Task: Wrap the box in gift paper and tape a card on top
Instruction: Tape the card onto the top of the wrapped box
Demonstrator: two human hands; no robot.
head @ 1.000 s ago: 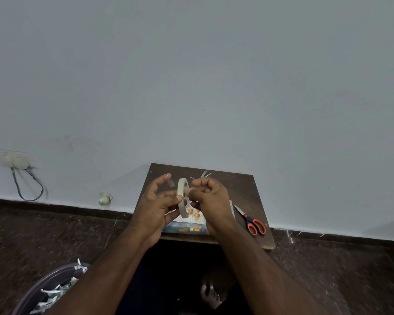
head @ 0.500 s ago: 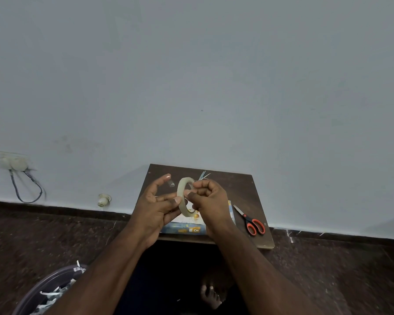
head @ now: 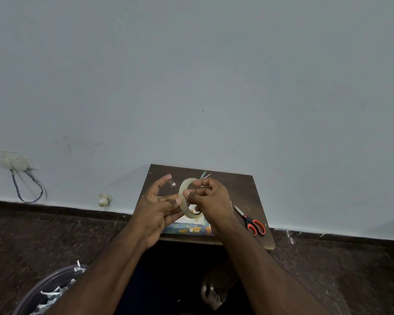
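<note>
Tape, one pale translucent ring of it (head: 188, 198), stands on edge between my two hands above the small dark brown wooden tabletop (head: 241, 189). My right hand (head: 210, 202) has its grip curled round the ring's far rim, thumb and fingertips pinching it. My left hand (head: 156, 209) is spread, its straight fingertips touching the ring's near face, the forefinger raised with a small clear scrap of tape (head: 172, 183) beside it. Since a second ago the ring has turned to show more of its round opening, and my left fingers have straightened a little. Under my hands, near the tabletop's front edge, lies one flat box in glossy blue-and-white printed gift paper (head: 188, 227). One pair of scissors with red-and-black plastic handles (head: 251, 221) lies toward the front right corner, blades pointing inward. Whether a card is there, I cannot tell.
</note>
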